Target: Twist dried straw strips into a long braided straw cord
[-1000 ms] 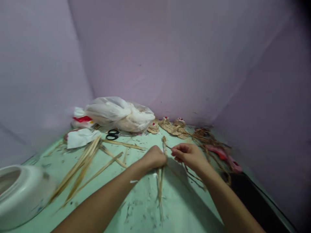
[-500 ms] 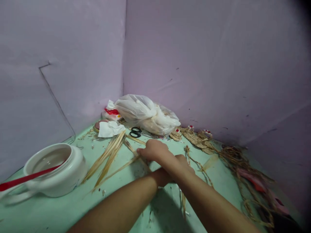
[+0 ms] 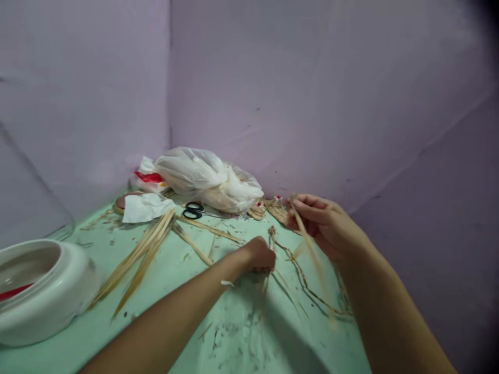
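Observation:
My right hand (image 3: 325, 228) is raised on the right, thumb and fingers pinching one end of a dried plant-fibre strip (image 3: 307, 241) that hangs down, its lower part blurred. My left hand (image 3: 262, 254) is closed low over the table, with thin fibre strands (image 3: 265, 284) showing below it; its grip is partly hidden. Between the hands lies a twisted fibre cord (image 3: 300, 272), knotted at its far end. Left of my left hand, a bundle of dried strips (image 3: 146, 246) spreads across the table, and loose strips (image 3: 210, 229) lie beyond.
A white pot (image 3: 74, 291) with a red handle inside stands at left. Black-handled scissors (image 3: 193, 210) lie before a white plastic bag (image 3: 210, 179). White tissue (image 3: 144, 208) sits beside the bundle. Woven fibre pieces (image 3: 277, 212) with red beads rest by the purple wall (image 3: 312, 93).
My crossed arms have come apart. My right hand has swung from the centre to the right, carrying a fibre strip. The camera view has turned right.

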Motion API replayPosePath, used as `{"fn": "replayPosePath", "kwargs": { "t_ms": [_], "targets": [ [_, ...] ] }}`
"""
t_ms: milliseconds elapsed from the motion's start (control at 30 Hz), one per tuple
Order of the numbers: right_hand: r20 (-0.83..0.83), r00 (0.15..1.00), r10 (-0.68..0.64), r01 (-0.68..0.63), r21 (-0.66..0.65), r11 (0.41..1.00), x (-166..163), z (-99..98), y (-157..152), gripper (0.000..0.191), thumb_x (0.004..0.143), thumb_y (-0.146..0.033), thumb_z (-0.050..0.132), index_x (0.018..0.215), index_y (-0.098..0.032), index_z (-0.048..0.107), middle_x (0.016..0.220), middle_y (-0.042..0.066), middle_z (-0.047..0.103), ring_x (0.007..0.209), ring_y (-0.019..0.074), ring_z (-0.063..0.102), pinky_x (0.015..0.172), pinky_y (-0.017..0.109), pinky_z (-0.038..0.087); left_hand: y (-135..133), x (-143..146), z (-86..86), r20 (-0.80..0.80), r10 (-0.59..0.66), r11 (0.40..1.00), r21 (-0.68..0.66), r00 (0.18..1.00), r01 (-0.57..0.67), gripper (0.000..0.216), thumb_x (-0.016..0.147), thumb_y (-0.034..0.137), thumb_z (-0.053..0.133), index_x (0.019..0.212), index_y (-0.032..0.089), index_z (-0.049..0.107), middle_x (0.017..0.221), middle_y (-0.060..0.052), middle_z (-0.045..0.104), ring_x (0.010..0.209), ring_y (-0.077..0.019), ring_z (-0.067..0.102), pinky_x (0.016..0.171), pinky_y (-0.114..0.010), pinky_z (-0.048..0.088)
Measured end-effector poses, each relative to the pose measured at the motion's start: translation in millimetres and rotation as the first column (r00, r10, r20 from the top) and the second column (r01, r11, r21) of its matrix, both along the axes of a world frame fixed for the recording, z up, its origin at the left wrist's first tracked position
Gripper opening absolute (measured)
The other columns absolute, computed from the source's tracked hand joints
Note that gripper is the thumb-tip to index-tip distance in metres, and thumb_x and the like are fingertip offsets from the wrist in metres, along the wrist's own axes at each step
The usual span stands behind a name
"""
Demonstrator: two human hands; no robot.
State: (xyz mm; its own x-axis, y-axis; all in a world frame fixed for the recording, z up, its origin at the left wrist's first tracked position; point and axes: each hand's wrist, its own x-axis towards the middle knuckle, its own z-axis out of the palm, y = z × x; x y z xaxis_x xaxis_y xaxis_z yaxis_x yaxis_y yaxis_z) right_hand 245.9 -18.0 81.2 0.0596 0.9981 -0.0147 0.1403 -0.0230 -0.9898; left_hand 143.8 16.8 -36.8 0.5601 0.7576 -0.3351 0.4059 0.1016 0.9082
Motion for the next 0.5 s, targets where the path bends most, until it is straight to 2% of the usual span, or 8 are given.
{"fn": "replayPosePath", "kwargs": {
  "t_ms": [33,100,200,300,400,500],
  "targets": [
    [0.03,0.999,-0.037,0.037,0.0,0.999,19,-4.8,-9,0.022,0.063,-0.034,0.063,0.07,-0.016,0.053,0.057,0.0,0.054,0.049,0.008,0.051,0.053,0.021,0.045,2,-1,2.2,-0.057,-0.034,0.999,-0.022,0.998,0.033,0.012,0.061,0.014,0.063,0.056,0.007,0.056,0.047,-0.002,0.051,0.043,-0.0097,0.045,0.04,-0.022,0.034],
    [0.085,0.99,-0.116,0.121,-0.065,0.991,45,-25.2,-23,0.022,0.06,-0.032,0.065,0.07,-0.015,0.054,0.055,-0.001,0.053,0.048,0.0079,0.049,0.052,0.021,0.044,4,-4,7.2,-0.143,-0.078,0.996,-0.052,0.987,0.071,0.017,0.053,0.009,0.059,0.042,0.011,0.047,0.032,0.004,0.036,0.032,-0.0053,0.031,0.033,-0.02,0.021],
    [0.086,0.989,-0.122,0.142,-0.3,0.943,54,-68.2,-32,0.015,0.059,-0.026,0.063,0.064,-0.015,0.053,0.053,-0.003,0.052,0.046,0.0081,0.048,0.046,0.02,0.041,6,-10,12.9,-0.067,-0.116,0.992,-0.064,0.991,0.112,0.016,0.052,0.013,0.057,0.041,0.013,0.045,0.032,0.005,0.034,0.03,-0.0037,0.025,0.031,-0.019,0.015],
    [0.023,0.998,-0.06,0.064,-0.372,0.926,44,-102.6,-32,0.008,0.063,-0.021,0.056,0.061,-0.015,0.053,0.043,-0.005,0.047,0.039,0.0065,0.041,0.041,0.018,0.034,7,-12,14.4,-0.032,-0.154,0.987,-0.06,0.987,0.152,0.017,0.052,0.019,0.057,0.042,0.014,0.045,0.033,0.006,0.033,0.029,-0.0034,0.023,0.03,-0.019,0.012],
    [0.077,0.997,-0.009,0.034,-0.341,0.94,39,-117.2,-30,0.006,0.062,-0.016,0.056,0.058,-0.012,0.057,0.039,-0.006,0.045,0.036,0.0044,0.034,0.038,0.017,0.027,8,-11,12.2,-0.006,-0.177,0.981,-0.077,0.984,0.176,0.016,0.053,0.022,0.057,0.044,0.014,0.046,0.035,0.006,0.035,0.028,-0.0028,0.022,0.03,-0.019,0.011],
    [0.065,0.998,-0.001,0.023,-0.337,0.941,42,-118.5,-31,0.009,0.063,-0.016,0.055,0.057,-0.011,0.059,0.039,-0.006,0.045,0.035,0.004,0.033,0.037,0.017,0.024,10,-9,8.0,0.002,-0.182,0.98,-0.087,0.983,0.182,0.016,0.054,0.023,0.057,0.046,0.013,0.047,0.036,0.006,0.036,0.028,-0.0023,0.023,0.03,-0.019,0.012]
  ]
}}
